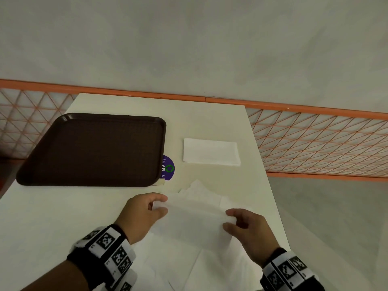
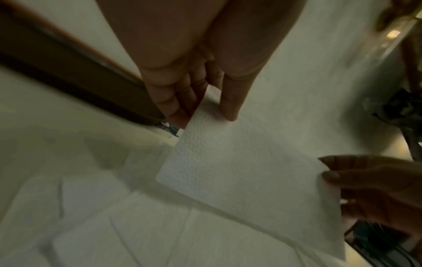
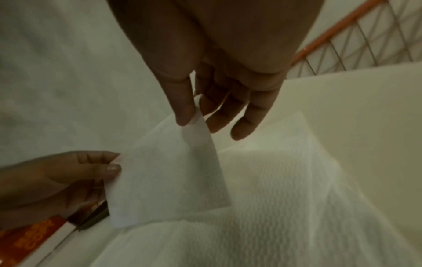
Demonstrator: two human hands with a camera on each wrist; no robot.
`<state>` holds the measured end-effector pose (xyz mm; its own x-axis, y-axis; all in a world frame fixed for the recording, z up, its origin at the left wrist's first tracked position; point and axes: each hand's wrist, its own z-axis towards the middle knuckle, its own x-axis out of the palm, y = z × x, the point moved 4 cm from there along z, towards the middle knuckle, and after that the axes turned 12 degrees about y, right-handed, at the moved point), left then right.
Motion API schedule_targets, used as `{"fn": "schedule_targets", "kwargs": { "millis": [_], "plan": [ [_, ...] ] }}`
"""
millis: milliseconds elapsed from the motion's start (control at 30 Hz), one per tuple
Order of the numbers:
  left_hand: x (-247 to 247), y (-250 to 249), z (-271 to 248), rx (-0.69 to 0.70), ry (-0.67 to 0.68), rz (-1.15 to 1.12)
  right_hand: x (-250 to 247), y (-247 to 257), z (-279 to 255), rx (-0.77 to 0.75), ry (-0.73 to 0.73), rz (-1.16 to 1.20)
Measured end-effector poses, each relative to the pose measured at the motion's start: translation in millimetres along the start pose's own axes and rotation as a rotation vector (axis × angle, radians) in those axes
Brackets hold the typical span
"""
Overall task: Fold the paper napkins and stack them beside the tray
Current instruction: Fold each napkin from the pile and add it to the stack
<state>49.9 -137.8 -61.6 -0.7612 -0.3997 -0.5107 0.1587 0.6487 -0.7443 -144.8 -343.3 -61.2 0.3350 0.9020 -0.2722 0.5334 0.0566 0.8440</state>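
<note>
A white paper napkin (image 1: pixel 195 219) hangs stretched between both hands above the near part of the table. My left hand (image 1: pixel 147 208) pinches its left edge between thumb and fingers, and my right hand (image 1: pixel 237 219) pinches its right edge. The same napkin (image 2: pixel 239 171) fills the left wrist view under my left thumb, and in the right wrist view the napkin (image 3: pixel 164 171) is pinched at its top corner. Under it lie several unfolded napkins (image 1: pixel 189 263). A folded napkin (image 1: pixel 211 152) lies flat to the right of the dark brown tray (image 1: pixel 92 152).
A round purple sticker (image 1: pixel 169 168) shows at the tray's right edge. An orange wire-mesh fence (image 1: pixel 315 141) runs behind and to the right of the white table (image 1: pixel 52 217), whose right edge drops off close to my right hand.
</note>
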Motion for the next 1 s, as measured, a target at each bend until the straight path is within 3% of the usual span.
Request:
{"fn": "schedule_targets", "kwargs": {
  "millis": [133,233,333,400,500,667,733,800,867,933,1000],
  "plan": [
    [-6,-17,-18,0.124,-0.012,0.064,-7,11,-13,-0.064,-0.035,-0.216],
    [-5,-17,-28,0.140,0.104,0.074,-13,10,-26,-0.114,0.070,-0.337],
    [-4,-14,-29,0.128,0.232,0.001,-17,5,-28,-0.088,0.218,-0.100],
    [0,-15,-23,0.128,0.266,-0.089,-19,-1,-21,-0.036,0.170,0.052],
    [15,-10,-6,0.081,0.184,-0.063,-17,-15,1,0.031,0.043,-0.006],
    [47,17,22,-0.062,0.084,0.233,-3,-35,34,0.112,-0.054,-0.328],
    [56,20,26,-0.059,0.056,0.386,5,-36,42,0.126,-0.051,-0.469],
    [62,16,27,0.033,-0.025,0.571,14,-36,44,0.065,-0.059,-0.702],
    [70,8,23,0.207,-0.094,0.714,29,-27,39,-0.122,-0.094,-1.017],
    [85,5,17,0.394,-0.043,0.829,50,-24,31,-0.316,-0.031,-1.174],
    [101,9,13,0.432,0.095,0.889,66,-37,28,-0.384,0.070,-1.261]
  ]
}}
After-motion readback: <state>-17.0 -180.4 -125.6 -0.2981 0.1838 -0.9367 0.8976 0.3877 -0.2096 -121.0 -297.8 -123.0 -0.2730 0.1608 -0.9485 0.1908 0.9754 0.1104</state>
